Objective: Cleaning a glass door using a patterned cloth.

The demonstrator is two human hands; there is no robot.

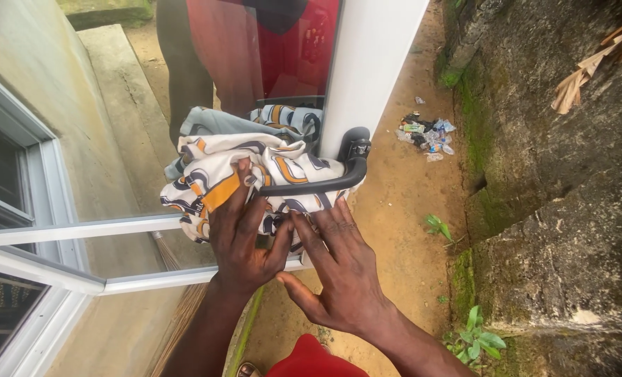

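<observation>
A bunched white cloth point(216, 164) with orange and dark patterns lies against the glass pane of an open window sash point(367, 63), just under its black lever handle point(325, 183). My left hand point(244, 234) presses on the cloth with fingers spread, thumb near the handle. To its right, my right hand point(339, 269) lies flat with fingers apart, fingertips touching the cloth's lower edge. Neither hand closes around anything. The glass reflects the cloth and a person in red.
A white window frame point(80, 230) and a grey wall point(38, 77) fill the left. A mossy stone wall point(555, 209) rises at right. Sandy ground point(401, 209) lies below, with litter point(426, 134), small plants point(475, 338) and a broom point(174, 307).
</observation>
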